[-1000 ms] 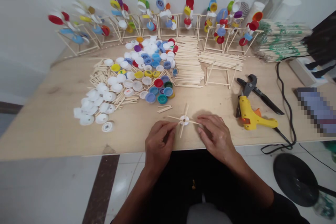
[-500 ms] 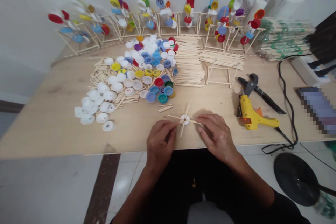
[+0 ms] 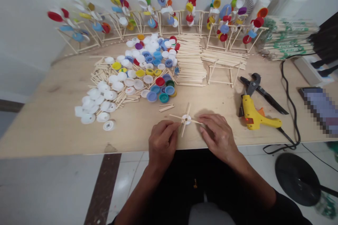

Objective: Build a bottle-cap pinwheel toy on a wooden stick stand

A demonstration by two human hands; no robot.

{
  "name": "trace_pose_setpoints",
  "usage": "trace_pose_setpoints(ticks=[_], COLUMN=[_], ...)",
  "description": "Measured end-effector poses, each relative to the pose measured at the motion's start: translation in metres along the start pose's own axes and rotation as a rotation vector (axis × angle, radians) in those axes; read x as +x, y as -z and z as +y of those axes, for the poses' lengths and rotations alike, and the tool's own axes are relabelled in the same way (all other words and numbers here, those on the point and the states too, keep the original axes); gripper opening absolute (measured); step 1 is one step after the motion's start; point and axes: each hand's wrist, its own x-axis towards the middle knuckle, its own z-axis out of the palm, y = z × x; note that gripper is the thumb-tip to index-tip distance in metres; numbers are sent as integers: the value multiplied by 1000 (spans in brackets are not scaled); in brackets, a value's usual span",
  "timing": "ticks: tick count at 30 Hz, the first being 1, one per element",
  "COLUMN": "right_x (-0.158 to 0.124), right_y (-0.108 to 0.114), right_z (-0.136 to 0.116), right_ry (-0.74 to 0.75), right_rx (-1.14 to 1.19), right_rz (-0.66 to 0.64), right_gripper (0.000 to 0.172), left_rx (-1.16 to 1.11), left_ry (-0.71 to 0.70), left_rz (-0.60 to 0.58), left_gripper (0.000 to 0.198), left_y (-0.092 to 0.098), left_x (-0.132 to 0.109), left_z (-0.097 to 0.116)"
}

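A white bottle cap (image 3: 186, 119) with thin wooden sticks (image 3: 188, 109) crossed over it like spokes lies near the front edge of the wooden table (image 3: 52, 119). My left hand (image 3: 162, 144) pinches the left-hand stick tip with curled fingers. My right hand (image 3: 218, 135) rests on the table with its fingertips pressed on the right-hand stick tip.
A heap of coloured and white bottle caps (image 3: 137, 74) mixed with short sticks lies left of centre. A stack of sticks (image 3: 190, 59) and a stick frame (image 3: 223, 74) sit behind. A yellow glue gun (image 3: 255, 117) and black pliers (image 3: 260, 89) lie right. Finished cap-and-stick models (image 3: 163, 14) line the wall.
Both hands stay on the stick cross; the view has only shifted slightly.
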Motion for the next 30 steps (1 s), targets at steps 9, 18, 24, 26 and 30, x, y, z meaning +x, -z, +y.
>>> trace_pose_setpoints(ticks=[9,18,24,26,30], right_x=[1,7,9,9,9], right_y=[0,-10,-13,-13,-13], right_z=[-4,-19,-19,-19,-19], right_ry=[26,119,125,130,152], right_rx=[-32,-185,-250,-261,-272], right_rz=[10,-62,-82,-77,-64], right_gripper=[23,31,29,28,28], left_rx=[49,46,53,51,42], left_ry=[-89,-126,-119,-114,-116], left_rz=[47,78,87,79,82], left_gripper=[18,19,19,20,20], left_y=[-3,-5,-5,-5,-6], left_x=[-1,-1,-1,-1,-2], left_z=[-2,-3,-2,-2,-2])
